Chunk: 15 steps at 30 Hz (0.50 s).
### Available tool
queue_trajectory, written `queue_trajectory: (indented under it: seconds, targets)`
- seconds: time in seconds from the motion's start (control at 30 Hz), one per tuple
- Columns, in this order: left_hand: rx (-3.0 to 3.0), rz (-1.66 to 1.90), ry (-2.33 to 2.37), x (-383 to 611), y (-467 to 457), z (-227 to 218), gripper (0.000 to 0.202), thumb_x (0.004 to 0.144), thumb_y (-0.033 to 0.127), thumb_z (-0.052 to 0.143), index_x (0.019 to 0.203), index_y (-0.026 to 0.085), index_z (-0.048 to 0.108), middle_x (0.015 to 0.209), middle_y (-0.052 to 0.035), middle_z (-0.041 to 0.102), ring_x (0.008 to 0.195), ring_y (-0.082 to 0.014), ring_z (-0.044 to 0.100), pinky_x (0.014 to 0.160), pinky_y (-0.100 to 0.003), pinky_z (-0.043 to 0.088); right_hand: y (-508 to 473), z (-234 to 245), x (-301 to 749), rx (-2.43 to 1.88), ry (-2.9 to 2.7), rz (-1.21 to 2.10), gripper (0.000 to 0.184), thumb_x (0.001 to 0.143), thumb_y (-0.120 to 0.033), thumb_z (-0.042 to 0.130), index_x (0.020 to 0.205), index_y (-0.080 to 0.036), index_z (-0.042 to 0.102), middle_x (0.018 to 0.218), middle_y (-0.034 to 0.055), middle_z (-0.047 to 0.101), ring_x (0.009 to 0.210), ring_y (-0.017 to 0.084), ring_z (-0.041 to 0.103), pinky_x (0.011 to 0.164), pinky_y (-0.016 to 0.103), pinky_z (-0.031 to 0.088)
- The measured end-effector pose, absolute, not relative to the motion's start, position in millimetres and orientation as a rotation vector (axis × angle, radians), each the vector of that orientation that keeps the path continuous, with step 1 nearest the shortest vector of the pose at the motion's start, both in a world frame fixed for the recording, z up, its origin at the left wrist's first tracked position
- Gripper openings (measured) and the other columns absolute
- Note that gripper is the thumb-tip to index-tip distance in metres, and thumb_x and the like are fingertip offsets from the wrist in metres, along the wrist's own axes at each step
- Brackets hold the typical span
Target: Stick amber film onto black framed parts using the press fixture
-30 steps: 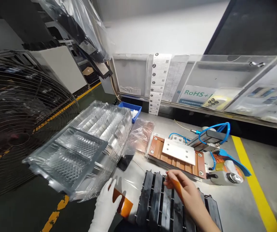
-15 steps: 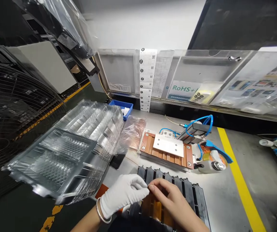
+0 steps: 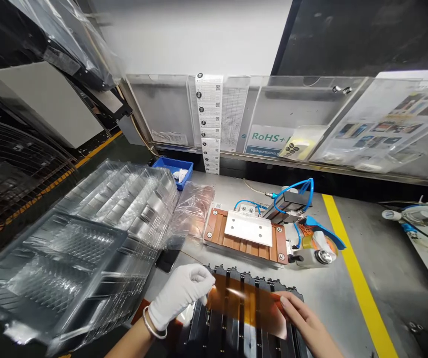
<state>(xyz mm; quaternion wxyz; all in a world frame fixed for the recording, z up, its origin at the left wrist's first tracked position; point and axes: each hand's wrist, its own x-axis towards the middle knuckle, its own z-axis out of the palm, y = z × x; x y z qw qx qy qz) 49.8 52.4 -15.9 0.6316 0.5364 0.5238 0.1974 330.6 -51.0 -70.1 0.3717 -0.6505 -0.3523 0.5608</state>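
Holding amber film (image 3: 246,304), 2 grips (image 3: 182,294) (image 3: 302,315) apart

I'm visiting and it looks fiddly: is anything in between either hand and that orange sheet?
Only the white glove on the left hand; nothing else visible. That hand pinches the orange sheet at its left end, and the right hand holds its right end, over the black strips.

left hand (image 3: 184,297) gloved, right hand (image 3: 303,315) bare; hands apart, both pinching, forearms (image 3: 130,342) angled inward

Glossy film (image 3: 249,304), matt cloth glove (image 3: 176,294), smooth plas strips (image 3: 250,340), shiny plas trays (image 3: 132,199), smooth mtl bench (image 3: 329,298)
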Motion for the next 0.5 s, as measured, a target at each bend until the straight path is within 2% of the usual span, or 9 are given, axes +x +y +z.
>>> queue_trajectory:
  seconds: [0.1, 0.23, 0.37, 0.5]
  targets:
    - [1.242, 0.453, 1.193, 59.4, 68.3, -21.5, 0.02, 0.077, 0.033, 0.061, 0.07, 0.014, 0.06, 0.055, 0.0006, 0.06, 0.05, -0.0103, 0.053, 0.051, -0.021, 0.036, -48.0, -78.1, 330.5, -1.599, -0.735, 1.384, 0.049, 0.074, -0.07, 0.062, 0.073, -0.021, 0.061, 0.065, -0.0008, 0.055, 0.064, 0.017, 0.05, 0.065, 0.028, 0.043]
    - [1.277, 0.483, 1.144, 77.6, 97.2, -29.5, 0.024, 0.076, 0.037, 0.063, 0.069, 0.014, 0.059, 0.056, 0.0005, 0.059, 0.052, -0.0097, 0.052, 0.053, -0.021, 0.037, -26.7, -79.7, 342.5, -1.611, -0.73, 1.371, 0.052, 0.071, -0.072, 0.064, 0.068, -0.02, 0.059, 0.064, -0.0005, 0.053, 0.064, 0.016, 0.046, 0.065, 0.028, 0.039]
    - [1.336, 0.369, 1.172, 100.9, 136.0, -37.7, 0.03, 0.079, 0.045, 0.059, 0.071, 0.015, 0.056, 0.052, 0.0023, 0.056, 0.043, -0.0079, 0.044, 0.045, -0.021, 0.03, 11.9, -72.3, 362.3, -1.685, -0.802, 1.284, 0.057, 0.067, -0.076, 0.062, 0.066, -0.02, 0.057, 0.065, -0.0006, 0.051, 0.064, 0.015, 0.043, 0.065, 0.028, 0.037]
    - [1.314, 0.289, 1.182, 123.8, 177.9, -51.2, 0.036, 0.075, 0.052, 0.061, 0.075, 0.017, 0.052, 0.059, 0.0024, 0.06, 0.047, -0.009, 0.053, 0.043, -0.019, 0.03, 58.3, -71.6, 382.1, -1.708, -0.843, 1.279, 0.055, 0.066, -0.072, 0.063, 0.058, -0.02, 0.046, 0.057, -0.0038, 0.045, 0.053, 0.011, 0.038, 0.057, 0.027, 0.032]
